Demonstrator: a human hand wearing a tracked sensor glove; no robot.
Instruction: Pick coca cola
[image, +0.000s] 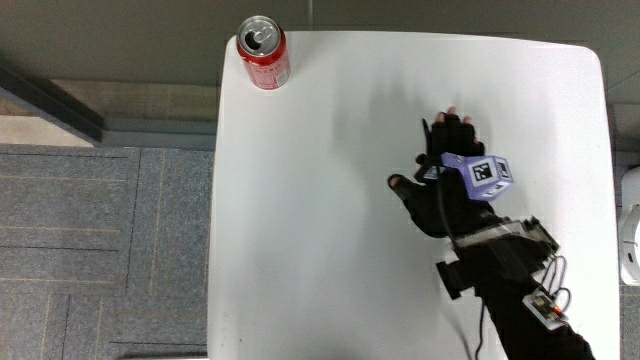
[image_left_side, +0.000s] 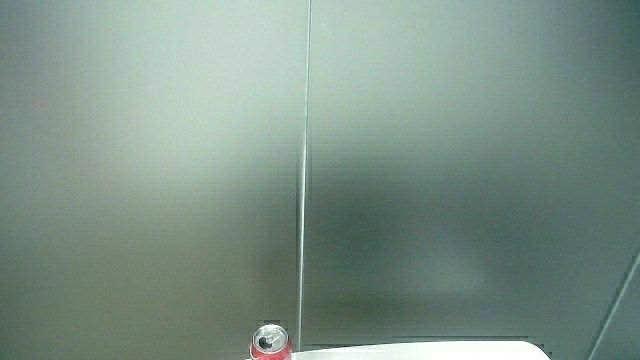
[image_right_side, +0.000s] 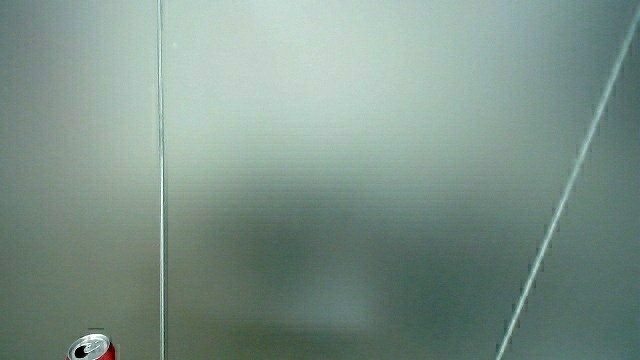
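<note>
- Where the white counter (image: 330, 200) meets its corner farthest from the person, the red Coca-Cola can (image: 264, 52) stands upright, its top unopened.
- Both side views show mostly a pale wall, with just the can's top (image_left_side: 270, 343) (image_right_side: 92, 349) visible.
- Well apart from the can, the hand (image: 452, 170) hovers over the counter, nearer the person, its grip spread and holding nothing.

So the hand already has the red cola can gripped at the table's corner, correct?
Not quite. The red cola can does stand at the table's corner, but the hand does not grip it: the main view shows the hand over bare tabletop, well apart from the can and nearer to the person, holding nothing. The side views show mostly pale wall and the can.
</note>
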